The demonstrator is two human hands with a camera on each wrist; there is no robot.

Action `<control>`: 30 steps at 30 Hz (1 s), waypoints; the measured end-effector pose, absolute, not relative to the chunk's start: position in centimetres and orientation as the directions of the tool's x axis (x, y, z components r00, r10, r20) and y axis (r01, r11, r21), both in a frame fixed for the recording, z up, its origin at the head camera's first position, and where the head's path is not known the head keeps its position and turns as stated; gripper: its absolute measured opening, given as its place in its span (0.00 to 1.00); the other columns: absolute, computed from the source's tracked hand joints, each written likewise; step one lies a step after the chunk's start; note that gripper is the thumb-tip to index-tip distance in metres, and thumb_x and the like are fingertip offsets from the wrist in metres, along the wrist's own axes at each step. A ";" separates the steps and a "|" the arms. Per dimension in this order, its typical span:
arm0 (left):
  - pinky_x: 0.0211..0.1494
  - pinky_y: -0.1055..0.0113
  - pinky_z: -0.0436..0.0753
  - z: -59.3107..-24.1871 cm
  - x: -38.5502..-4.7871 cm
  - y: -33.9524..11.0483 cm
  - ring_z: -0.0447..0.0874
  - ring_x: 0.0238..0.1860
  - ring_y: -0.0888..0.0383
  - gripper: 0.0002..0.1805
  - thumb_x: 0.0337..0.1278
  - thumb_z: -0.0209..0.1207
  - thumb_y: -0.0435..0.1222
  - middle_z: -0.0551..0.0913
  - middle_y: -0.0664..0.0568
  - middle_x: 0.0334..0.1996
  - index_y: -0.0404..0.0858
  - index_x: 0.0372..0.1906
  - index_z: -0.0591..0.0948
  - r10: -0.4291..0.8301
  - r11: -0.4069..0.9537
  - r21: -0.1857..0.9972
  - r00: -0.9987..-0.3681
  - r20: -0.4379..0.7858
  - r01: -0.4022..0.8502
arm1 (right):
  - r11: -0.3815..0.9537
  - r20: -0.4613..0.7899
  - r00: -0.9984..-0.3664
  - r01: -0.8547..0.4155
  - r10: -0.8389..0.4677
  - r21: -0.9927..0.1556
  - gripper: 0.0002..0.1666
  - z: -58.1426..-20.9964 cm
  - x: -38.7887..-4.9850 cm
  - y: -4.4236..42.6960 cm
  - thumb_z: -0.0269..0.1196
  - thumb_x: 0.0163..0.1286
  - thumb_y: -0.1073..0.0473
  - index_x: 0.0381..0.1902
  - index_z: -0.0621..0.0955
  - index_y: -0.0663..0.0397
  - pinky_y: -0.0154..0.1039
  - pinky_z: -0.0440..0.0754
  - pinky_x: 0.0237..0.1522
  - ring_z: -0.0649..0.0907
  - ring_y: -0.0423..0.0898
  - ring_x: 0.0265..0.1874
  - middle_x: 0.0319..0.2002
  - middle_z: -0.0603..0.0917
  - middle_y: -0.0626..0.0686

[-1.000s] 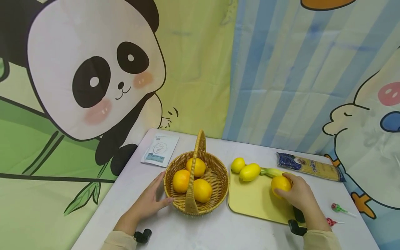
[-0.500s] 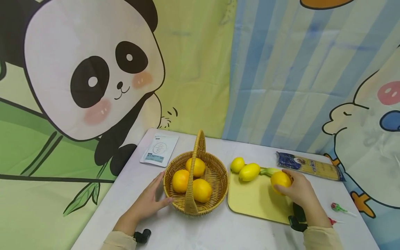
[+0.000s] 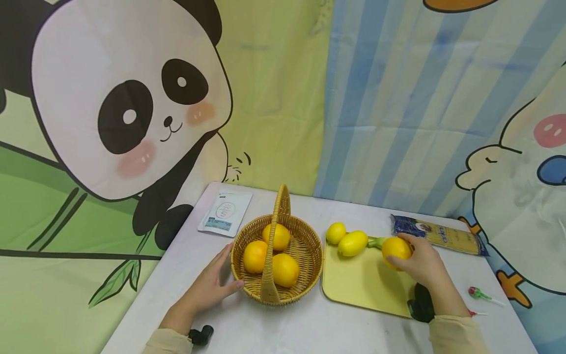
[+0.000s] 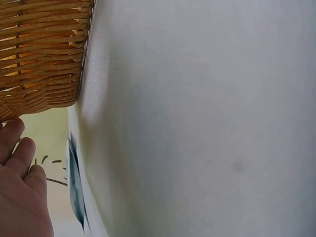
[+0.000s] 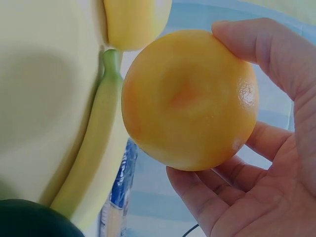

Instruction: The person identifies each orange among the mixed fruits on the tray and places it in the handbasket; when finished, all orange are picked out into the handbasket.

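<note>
My right hand point(image 3: 422, 260) pinches an orange point(image 5: 190, 101) between thumb and fingers, just above the yellow tray point(image 3: 362, 285). Beneath and behind that fruit lies a banana point(image 5: 91, 148), mostly hidden in the head view. Two lemons point(image 3: 353, 243) rest at the tray's back left. A dark green rounded thing point(image 5: 37, 219) shows at the lower left of the right wrist view; its kind is unclear. Fingers extended and thumb spread, my left hand point(image 3: 212, 285) rests against the left side of a wicker basket point(image 3: 309, 236). Inside the basket are three oranges point(image 3: 286, 270), under its tall handle.
A white pouch point(image 3: 227, 211) lies behind the basket at the left. Behind the tray is a pack of spaghetti point(image 3: 442, 236). Two lollipops sit at the right, one green and red point(image 3: 477, 293), the other point(image 3: 476, 313) partly behind my wrist. Printed curtains border the table point(image 3: 327, 334).
My right hand has raised the orange slightly and moved it a little toward the back of the tray. My left hand stays at the basket.
</note>
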State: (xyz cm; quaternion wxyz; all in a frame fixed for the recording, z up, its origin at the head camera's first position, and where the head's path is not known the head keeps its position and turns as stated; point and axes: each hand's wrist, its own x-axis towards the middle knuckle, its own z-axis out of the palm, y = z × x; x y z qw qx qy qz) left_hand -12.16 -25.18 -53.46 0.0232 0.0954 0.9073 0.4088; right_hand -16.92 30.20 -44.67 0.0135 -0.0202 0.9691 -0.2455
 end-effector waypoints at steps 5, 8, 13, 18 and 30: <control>0.82 0.34 0.60 -53.5 -12.2 -25.2 0.52 0.85 0.40 0.63 0.53 0.71 0.65 0.51 0.47 0.86 0.49 0.86 0.50 0.186 0.656 0.740 -0.982 0.031 0.148 | 0.874 0.014 -0.998 -0.065 -0.066 -0.481 0.49 -44.0 -17.2 29.5 0.75 0.64 0.42 0.72 0.72 0.67 0.63 0.88 0.50 0.82 0.65 0.52 0.63 0.79 0.73; 0.82 0.35 0.59 -53.5 -12.2 -25.2 0.52 0.85 0.40 0.64 0.52 0.70 0.66 0.51 0.48 0.86 0.50 0.86 0.49 0.182 0.659 0.739 -0.983 0.021 0.138 | 0.872 0.017 -0.998 -0.068 -0.068 -0.484 0.49 -43.4 -17.4 29.0 0.75 0.64 0.43 0.73 0.71 0.67 0.63 0.87 0.51 0.82 0.65 0.53 0.64 0.78 0.72; 0.83 0.35 0.58 -53.7 -12.2 -25.2 0.51 0.85 0.41 0.64 0.51 0.71 0.66 0.50 0.50 0.86 0.52 0.86 0.49 0.175 0.659 0.741 -0.984 0.009 0.124 | 0.867 0.014 -0.998 -0.065 -0.067 -0.494 0.50 -42.7 -17.6 28.4 0.74 0.65 0.42 0.74 0.70 0.66 0.63 0.87 0.52 0.81 0.66 0.55 0.66 0.77 0.72; 0.83 0.36 0.58 -53.8 -12.2 -25.3 0.51 0.85 0.41 0.64 0.51 0.72 0.65 0.50 0.50 0.86 0.52 0.86 0.49 0.178 0.650 0.749 -0.984 0.015 0.129 | 0.862 0.021 -0.997 -0.069 -0.068 -0.502 0.51 -42.2 -17.7 27.9 0.74 0.65 0.42 0.75 0.70 0.65 0.65 0.86 0.55 0.79 0.67 0.57 0.67 0.76 0.72; 0.83 0.35 0.58 -53.7 -12.3 -25.2 0.51 0.85 0.41 0.62 0.52 0.72 0.63 0.51 0.49 0.86 0.54 0.86 0.49 0.189 0.645 0.751 -0.982 0.023 0.142 | 0.858 0.068 -0.992 -0.126 -0.107 -0.498 0.52 -41.1 -18.0 27.1 0.73 0.65 0.38 0.76 0.69 0.62 0.63 0.86 0.52 0.78 0.68 0.60 0.69 0.74 0.71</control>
